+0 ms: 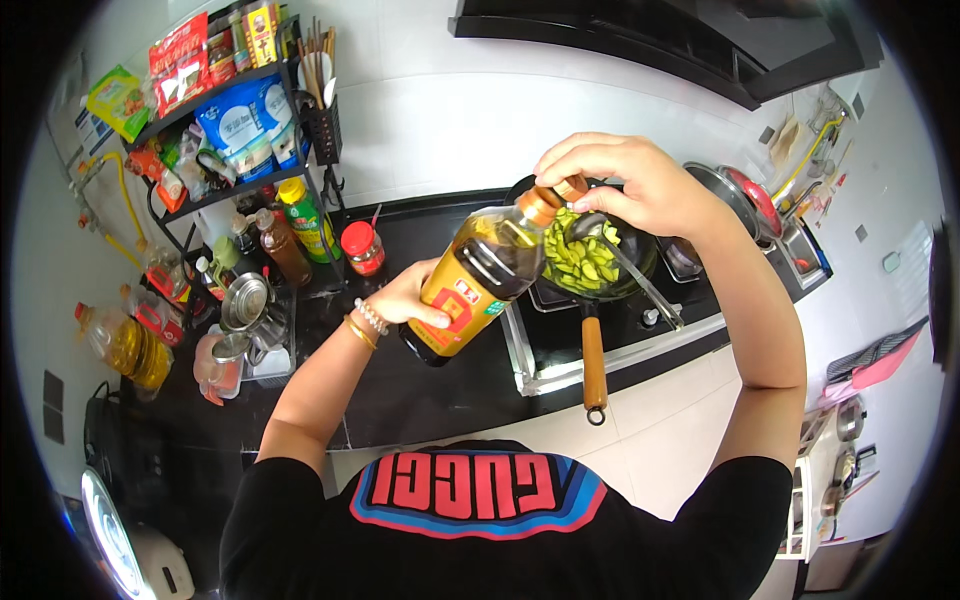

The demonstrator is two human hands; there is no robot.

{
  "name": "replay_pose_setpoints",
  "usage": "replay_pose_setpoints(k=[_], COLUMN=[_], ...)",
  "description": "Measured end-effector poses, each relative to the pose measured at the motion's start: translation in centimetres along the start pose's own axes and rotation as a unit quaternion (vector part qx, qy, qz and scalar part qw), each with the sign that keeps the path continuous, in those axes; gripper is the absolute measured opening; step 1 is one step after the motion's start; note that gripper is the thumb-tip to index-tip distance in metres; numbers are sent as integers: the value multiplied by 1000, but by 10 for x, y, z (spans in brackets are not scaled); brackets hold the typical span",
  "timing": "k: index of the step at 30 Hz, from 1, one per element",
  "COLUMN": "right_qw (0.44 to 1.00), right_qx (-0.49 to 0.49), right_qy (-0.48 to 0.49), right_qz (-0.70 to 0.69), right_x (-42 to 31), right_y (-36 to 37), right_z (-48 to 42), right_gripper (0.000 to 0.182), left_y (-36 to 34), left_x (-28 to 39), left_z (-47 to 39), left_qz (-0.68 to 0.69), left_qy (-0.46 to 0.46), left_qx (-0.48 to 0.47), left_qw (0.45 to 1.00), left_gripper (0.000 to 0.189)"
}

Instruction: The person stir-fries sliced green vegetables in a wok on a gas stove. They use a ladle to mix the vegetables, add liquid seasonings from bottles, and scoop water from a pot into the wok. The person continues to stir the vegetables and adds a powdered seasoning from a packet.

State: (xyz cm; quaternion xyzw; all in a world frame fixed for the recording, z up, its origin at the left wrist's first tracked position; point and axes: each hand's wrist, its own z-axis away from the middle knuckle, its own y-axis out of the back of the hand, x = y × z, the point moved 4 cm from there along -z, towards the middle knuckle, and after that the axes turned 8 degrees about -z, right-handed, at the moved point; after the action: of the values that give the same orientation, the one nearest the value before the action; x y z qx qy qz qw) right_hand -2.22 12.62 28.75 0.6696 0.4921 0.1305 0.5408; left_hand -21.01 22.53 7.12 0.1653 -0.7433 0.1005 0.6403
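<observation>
My left hand (411, 298) grips a large bottle of dark sauce (480, 285) by its lower body. The bottle leans to the right, its neck near the wok. With thumb and fingertips my right hand (626, 184) holds the orange-brown cap (571, 187), hinged or loose, at the bottle's mouth; whether they are joined is unclear. Sliced green vegetables (581, 259) lie in the wok below. A metal ladle (637, 277) rests in the wok, its handle over the right front rim. The wok's wooden handle (593, 360) points toward me.
A black rack (225, 184) with packets and bottles stands at the left. A red-lidded jar (363, 247) is near the wall. Metal pitchers (259, 315) and an oil bottle (124, 352) sit farther left. Overhead is a range hood (600, 37). A sink (804, 255) lies at the right.
</observation>
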Motion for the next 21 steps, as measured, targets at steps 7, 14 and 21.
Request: replay_pose_setpoints(k=[7, 14, 21], right_qw=[929, 772, 678], right_qx=[174, 517, 555], right_qy=[-174, -258, -407], right_qz=[-278, -266, -258], right_x=[44, 103, 109], right_y=[-5, -76, -132], right_z=[81, 217, 264], right_gripper=[33, 14, 17], left_y=[4, 22, 35], left_x=[-12, -2, -4], left_z=[-12, -31, -39], left_qz=[-184, -432, -552], left_qy=[16, 26, 83], left_qx=[165, 222, 215], left_qw=[969, 874, 802], left_gripper=[63, 73, 74])
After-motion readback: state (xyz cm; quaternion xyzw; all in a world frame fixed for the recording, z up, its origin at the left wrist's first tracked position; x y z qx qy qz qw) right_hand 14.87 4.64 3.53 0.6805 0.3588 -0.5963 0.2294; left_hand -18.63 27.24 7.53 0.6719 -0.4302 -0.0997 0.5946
